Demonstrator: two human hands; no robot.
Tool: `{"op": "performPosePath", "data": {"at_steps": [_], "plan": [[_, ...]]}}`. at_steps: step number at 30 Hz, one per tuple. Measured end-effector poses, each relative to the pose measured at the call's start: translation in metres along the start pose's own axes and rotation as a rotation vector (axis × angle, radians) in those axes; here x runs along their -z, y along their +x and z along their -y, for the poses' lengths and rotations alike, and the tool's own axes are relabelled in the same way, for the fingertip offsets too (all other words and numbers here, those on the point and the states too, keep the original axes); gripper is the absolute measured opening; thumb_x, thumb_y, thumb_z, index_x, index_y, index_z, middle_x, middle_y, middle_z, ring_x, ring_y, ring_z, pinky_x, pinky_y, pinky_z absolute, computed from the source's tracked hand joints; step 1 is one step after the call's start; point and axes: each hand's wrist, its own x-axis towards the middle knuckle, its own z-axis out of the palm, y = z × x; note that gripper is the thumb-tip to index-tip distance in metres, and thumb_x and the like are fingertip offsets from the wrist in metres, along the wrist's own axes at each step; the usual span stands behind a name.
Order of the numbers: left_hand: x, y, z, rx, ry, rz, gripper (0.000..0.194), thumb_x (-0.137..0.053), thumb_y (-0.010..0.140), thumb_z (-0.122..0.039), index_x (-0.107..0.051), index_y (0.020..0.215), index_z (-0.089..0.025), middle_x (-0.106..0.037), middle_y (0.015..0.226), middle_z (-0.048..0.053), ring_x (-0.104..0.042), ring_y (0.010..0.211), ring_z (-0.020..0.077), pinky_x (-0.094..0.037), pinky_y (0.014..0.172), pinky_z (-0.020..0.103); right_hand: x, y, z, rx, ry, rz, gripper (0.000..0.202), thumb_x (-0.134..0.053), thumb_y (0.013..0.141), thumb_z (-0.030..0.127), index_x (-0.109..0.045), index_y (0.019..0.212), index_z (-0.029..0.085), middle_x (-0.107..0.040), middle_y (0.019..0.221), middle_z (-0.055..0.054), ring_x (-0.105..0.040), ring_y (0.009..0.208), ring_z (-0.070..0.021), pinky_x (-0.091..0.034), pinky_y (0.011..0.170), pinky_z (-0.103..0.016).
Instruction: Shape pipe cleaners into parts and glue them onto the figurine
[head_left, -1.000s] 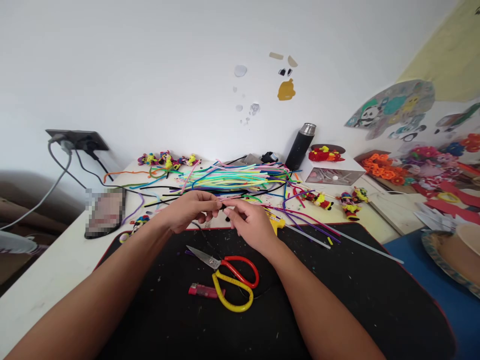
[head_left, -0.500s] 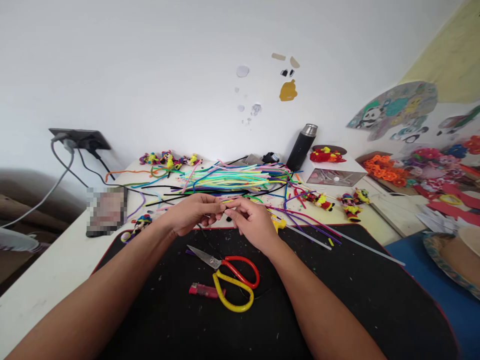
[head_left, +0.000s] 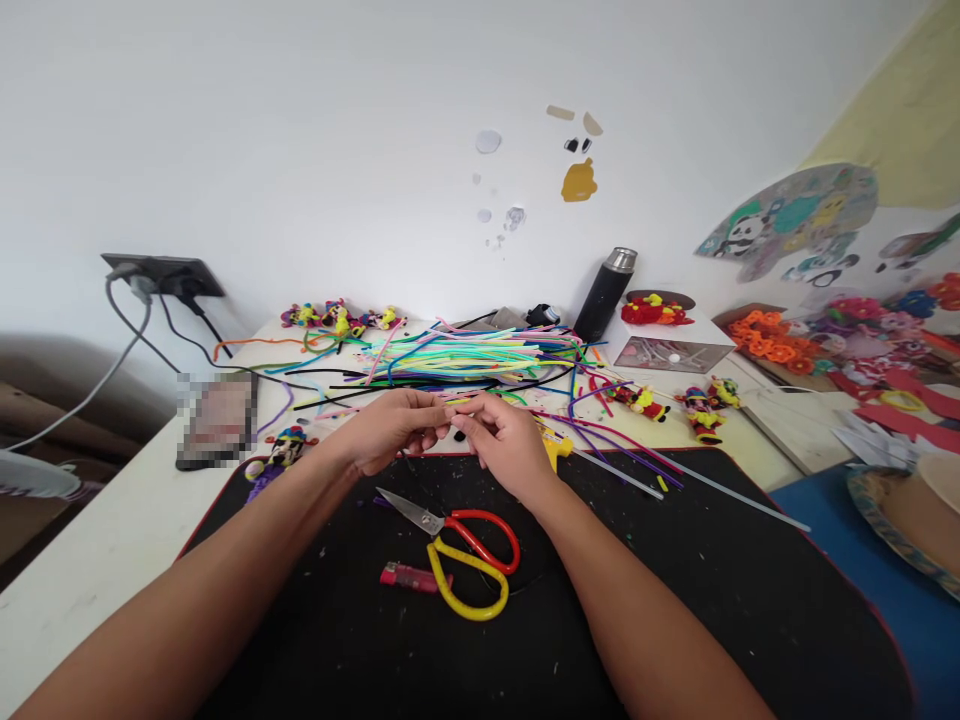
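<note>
My left hand (head_left: pixel 401 428) and my right hand (head_left: pixel 502 437) meet fingertip to fingertip over the far edge of the black mat (head_left: pixel 360 640). Both are closed in a pinch, and what lies between the fingertips is too small to make out. Nearer me on the mat are scissors (head_left: pixel 433 524) with one red and one yellow handle, blades pointing left. A pink lighter (head_left: pixel 409 577) lies beside the yellow handle. Behind my hands is a heap of coloured pipe cleaners (head_left: pixel 465 355). Just right of my right hand sits a yellow glue gun (head_left: pixel 556 447).
A black flask (head_left: pixel 604 295) leans near a white box (head_left: pixel 671 350) at the back. Small pipe-cleaner figures (head_left: pixel 701 412) stand right, others (head_left: pixel 285 450) left. A phone (head_left: pixel 219 420) lies at the left; glue sticks (head_left: pixel 619 475) lie right.
The view has shifted very slightly. My hands keep nearly the same pinched pose, fingertips still together. More of the purple figure by my left forearm shows.
</note>
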Motion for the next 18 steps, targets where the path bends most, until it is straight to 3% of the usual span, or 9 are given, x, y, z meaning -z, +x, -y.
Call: {"op": "performPosePath", "data": {"at_steps": [7, 18], "plan": [[0.011, 0.001, -0.002, 0.014, 0.052, 0.021, 0.034, -0.086, 0.067, -0.042, -0.067, 0.068, -0.014, -0.060, 0.064, -0.001, -0.049, 0.053, 0.0091, -0.031, 0.046, 0.021, 0.001, -0.001, 0.001, 0.003, 0.006, 0.091, 0.022, -0.063, 0.098, 0.037, -0.070, 0.113, 0.024, -0.059, 0.061, 0.006, -0.051, 0.046, -0.0123, -0.037, 0.050, -0.024], [0.009, -0.001, -0.003, 0.036, 0.025, 0.039, 0.035, -0.091, 0.062, -0.039, -0.066, 0.065, -0.014, -0.061, 0.061, -0.001, -0.049, 0.050, 0.0081, -0.031, 0.045, 0.019, 0.002, -0.003, 0.005, 0.027, -0.125, 0.041, 0.016, -0.064, 0.096, 0.038, -0.069, 0.101, 0.023, -0.056, 0.057, 0.006, -0.049, 0.047, -0.0134, -0.033, 0.052, -0.025]]}}
